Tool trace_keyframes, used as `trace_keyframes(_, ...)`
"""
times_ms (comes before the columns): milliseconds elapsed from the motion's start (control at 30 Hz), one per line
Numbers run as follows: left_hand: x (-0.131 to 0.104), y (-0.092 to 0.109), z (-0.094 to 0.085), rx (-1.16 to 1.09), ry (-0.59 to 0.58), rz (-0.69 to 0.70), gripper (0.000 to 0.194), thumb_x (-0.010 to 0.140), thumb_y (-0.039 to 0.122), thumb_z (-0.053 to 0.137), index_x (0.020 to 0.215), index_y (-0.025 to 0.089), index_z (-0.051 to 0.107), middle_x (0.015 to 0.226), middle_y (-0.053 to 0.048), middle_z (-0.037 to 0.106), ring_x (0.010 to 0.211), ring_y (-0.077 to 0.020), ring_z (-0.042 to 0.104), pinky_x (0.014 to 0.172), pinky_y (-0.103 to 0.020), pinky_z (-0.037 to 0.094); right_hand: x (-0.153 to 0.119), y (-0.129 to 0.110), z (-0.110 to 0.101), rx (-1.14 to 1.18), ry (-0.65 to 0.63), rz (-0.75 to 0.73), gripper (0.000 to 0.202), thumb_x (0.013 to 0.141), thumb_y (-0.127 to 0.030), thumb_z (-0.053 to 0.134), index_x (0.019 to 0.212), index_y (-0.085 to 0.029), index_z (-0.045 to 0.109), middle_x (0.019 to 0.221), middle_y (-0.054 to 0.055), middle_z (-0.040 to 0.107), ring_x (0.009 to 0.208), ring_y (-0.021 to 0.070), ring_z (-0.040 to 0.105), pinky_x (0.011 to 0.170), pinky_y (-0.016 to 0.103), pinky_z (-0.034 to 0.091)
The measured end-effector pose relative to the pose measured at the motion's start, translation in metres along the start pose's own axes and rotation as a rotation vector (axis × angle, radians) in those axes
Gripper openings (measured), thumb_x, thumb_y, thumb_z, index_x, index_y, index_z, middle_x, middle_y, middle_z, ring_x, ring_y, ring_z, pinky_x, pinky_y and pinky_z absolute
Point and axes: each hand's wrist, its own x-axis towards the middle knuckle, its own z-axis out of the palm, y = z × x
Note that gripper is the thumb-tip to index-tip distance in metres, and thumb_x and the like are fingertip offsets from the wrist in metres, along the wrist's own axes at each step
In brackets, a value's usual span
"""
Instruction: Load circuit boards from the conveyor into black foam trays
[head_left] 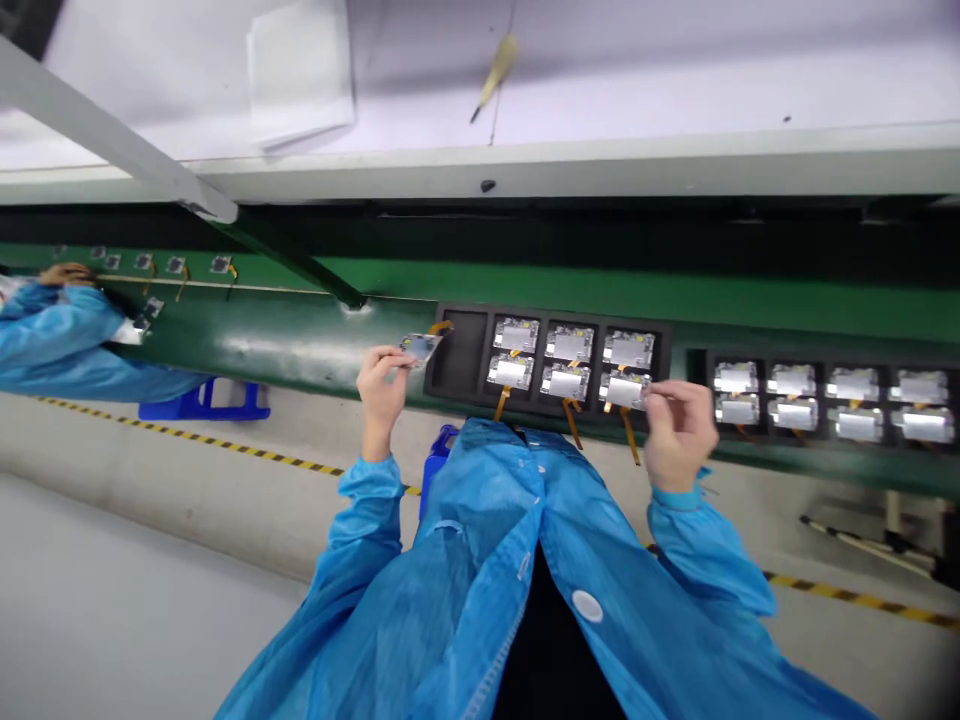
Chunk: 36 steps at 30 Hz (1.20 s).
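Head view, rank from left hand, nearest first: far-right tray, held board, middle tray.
1. Held board: gripped by the left hand.
2. Middle tray: just to its right.
3. Far-right tray: farthest right, past the right hand.

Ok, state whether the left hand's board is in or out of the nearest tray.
Out: the board is pinched in the left hand at the left edge of the nearest tray, not seated inside.

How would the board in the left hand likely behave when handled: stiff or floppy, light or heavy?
The board is probably stiff, since it juts out without visible sagging though the left hand grips one end. It seems light, being held in fingertips. Its orange ribbon looks thin, so might bend or tear easily.
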Motion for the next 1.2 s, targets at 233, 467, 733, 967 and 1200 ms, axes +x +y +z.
trace_keyframes(233, -0.005, 0.118, 0.025, -0.196, -0.213, 0.704, 0.015, 0.101, 0.018, 0.070, 0.103, 0.029, 0.079, 0.100, -0.004, 0.076, 0.103, -0.0197, 0.072, 0.089, -0.037, 0.059, -0.011, -0.070, 0.036, 0.300, -0.399, 0.026, 0.031, 0.096, -0.055, 0.070, 0.104, -0.026, 0.079, 0.106, 0.009, 0.074, 0.090, 0.0229, 0.070, 0.080, 0.039, 0.063)
trace_keyframes(467, 0.005, 0.135, 0.032, -0.325, -0.399, 0.799, 0.023, 0.099, 0.018, 0.076, 0.118, 0.031, 0.077, 0.108, -0.004, 0.077, 0.112, -0.0204, 0.072, 0.094, -0.037, 0.060, 0.001, -0.052, 0.033, 0.492, -0.515, 0.287, 0.046, 0.075, -0.064, 0.089, 0.092, -0.023, 0.081, 0.095, 0.007, 0.078, 0.086, 0.0226, 0.074, 0.080, 0.038, 0.065)
trace_keyframes(733, 0.011, 0.124, 0.037, -0.208, -0.360, 0.803, 0.034, 0.100, 0.015, 0.072, 0.122, 0.040, 0.076, 0.115, -0.004, 0.072, 0.113, -0.0211, 0.068, 0.099, -0.041, 0.058, 0.006, -0.044, 0.040, 0.782, -0.574, 0.531, 0.056, 0.057, -0.064, 0.099, 0.083, -0.019, 0.078, 0.077, 0.003, 0.077, 0.067, 0.0162, 0.071, 0.069, 0.034, 0.065)
trace_keyframes(967, -0.011, 0.119, 0.065, -0.592, -0.388, -0.021, 0.059, 0.105, 0.056, 0.062, 0.156, 0.029, 0.051, 0.141, -0.016, 0.064, 0.126, -0.0260, 0.068, 0.102, -0.039, 0.060, 0.009, -0.040, 0.054, 0.799, -0.386, 0.540, 0.053, 0.056, -0.063, 0.100, 0.079, -0.021, 0.077, 0.072, 0.001, 0.076, 0.066, 0.0161, 0.070, 0.069, 0.033, 0.064)
trace_keyframes(1200, -0.035, 0.131, 0.096, -0.866, -0.535, -0.485, 0.054, 0.093, 0.068, 0.074, 0.119, 0.020, 0.072, 0.116, -0.011, 0.079, 0.106, -0.0278, 0.078, 0.093, -0.042, 0.066, 0.006, -0.038, 0.071, 0.763, -0.397, 0.508, 0.057, 0.059, -0.068, 0.097, 0.085, -0.022, 0.076, 0.077, 0.001, 0.076, 0.074, 0.0178, 0.072, 0.075, 0.035, 0.065)
